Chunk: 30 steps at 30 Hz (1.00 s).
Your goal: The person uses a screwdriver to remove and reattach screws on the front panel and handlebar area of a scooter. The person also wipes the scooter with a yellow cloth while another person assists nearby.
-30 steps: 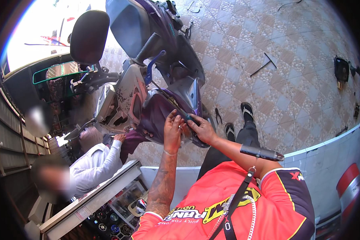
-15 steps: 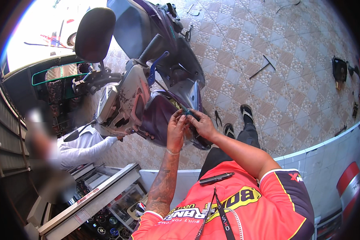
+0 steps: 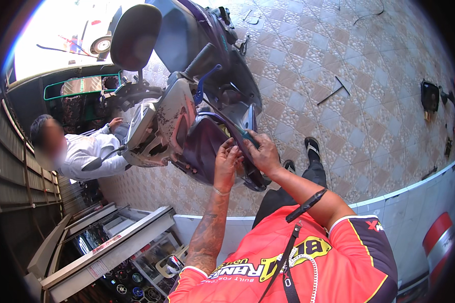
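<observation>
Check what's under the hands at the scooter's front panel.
Both hands, left hand and right hand, rest on the purple front panel; a teal-handled tool shows between them. Its tip and any fastener are covered.

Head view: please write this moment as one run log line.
left hand: on purple scooter panel | right hand: holds teal-handled tool at panel | seated person beside scooter

The scooter point(image 3: 187, 101) stands on its wheels ahead of both hands, its purple front panel point(image 3: 202, 146) under the fingers. A teal-handled screwdriver point(image 3: 242, 134) lies against the panel's edge, gripped in the right hand point(image 3: 263, 154), just beside the left hand point(image 3: 227, 161).
</observation>
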Each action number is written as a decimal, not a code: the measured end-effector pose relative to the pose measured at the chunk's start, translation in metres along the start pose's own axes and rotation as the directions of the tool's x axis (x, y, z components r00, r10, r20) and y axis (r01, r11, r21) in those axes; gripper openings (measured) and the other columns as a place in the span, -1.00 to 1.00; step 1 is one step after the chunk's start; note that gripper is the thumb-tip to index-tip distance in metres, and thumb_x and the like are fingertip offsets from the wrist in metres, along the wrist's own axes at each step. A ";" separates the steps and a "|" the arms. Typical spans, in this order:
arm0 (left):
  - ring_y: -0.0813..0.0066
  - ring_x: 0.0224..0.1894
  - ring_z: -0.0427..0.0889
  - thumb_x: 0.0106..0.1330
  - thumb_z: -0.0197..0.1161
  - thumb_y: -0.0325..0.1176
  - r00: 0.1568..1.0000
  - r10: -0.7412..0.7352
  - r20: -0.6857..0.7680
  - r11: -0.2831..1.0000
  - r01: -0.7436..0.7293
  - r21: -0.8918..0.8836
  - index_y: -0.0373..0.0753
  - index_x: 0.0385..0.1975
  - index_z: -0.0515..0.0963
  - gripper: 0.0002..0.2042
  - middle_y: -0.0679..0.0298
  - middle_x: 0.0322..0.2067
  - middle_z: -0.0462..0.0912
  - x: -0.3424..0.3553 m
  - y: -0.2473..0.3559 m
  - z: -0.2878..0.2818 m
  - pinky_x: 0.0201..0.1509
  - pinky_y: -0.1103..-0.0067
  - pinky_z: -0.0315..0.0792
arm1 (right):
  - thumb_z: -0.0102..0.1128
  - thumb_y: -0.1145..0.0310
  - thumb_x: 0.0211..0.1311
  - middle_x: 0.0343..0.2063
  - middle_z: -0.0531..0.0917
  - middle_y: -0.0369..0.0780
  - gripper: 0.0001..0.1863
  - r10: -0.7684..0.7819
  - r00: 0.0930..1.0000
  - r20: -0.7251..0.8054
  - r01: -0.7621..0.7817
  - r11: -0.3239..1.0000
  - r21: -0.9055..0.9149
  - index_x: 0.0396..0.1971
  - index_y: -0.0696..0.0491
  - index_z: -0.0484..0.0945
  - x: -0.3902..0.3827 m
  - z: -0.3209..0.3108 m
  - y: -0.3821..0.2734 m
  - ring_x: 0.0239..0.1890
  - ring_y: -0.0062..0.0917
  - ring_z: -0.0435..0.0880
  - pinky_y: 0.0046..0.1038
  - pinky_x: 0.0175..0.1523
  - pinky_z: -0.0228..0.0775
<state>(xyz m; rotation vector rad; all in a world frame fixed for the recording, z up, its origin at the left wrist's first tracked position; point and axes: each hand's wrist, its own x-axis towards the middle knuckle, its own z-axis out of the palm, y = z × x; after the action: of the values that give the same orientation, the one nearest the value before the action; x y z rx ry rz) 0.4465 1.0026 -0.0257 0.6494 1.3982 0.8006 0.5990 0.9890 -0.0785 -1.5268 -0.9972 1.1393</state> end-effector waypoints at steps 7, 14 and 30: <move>0.58 -0.09 0.66 0.56 0.15 -0.30 1.000 0.009 -0.006 0.999 -0.009 -0.050 -0.13 0.30 0.30 -0.62 0.32 -0.09 0.62 -0.006 0.002 0.001 -0.04 0.59 0.62 | 0.37 0.16 0.37 -0.30 0.66 -0.26 -0.65 0.292 0.810 0.509 -0.583 0.497 0.643 -0.06 0.09 0.55 -0.005 0.011 -0.007 -0.24 -0.61 0.64 -0.49 -0.17 0.50; 0.51 -0.07 0.67 0.56 0.16 -0.27 0.996 -0.016 -0.087 0.999 0.014 -0.031 -0.10 0.32 0.25 -0.58 0.26 -0.09 0.63 -0.017 0.004 -0.015 0.01 0.52 0.62 | 0.36 0.21 0.40 -0.25 0.67 -0.29 -0.63 0.241 0.850 0.468 -0.521 0.509 0.685 0.01 0.13 0.51 -0.007 0.022 -0.005 -0.25 -0.69 0.61 -0.58 -0.17 0.47; 0.47 -0.07 0.68 0.54 0.20 -0.27 0.996 0.018 -0.090 0.998 -0.024 -0.058 -0.10 0.47 -0.07 -0.34 0.19 -0.07 0.64 -0.027 0.000 -0.009 0.02 0.48 0.62 | 0.25 0.08 0.46 -0.28 0.65 -0.33 -0.60 0.344 0.605 0.718 -0.796 0.246 0.552 0.01 0.11 0.52 0.000 0.012 -0.006 -0.25 -0.71 0.59 -0.59 -0.22 0.44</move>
<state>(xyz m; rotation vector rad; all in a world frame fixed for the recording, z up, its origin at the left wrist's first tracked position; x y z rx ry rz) 0.4379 0.9804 -0.0100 0.5899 1.4449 0.8934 0.5868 0.9927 -0.0744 -0.7280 0.1093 2.2238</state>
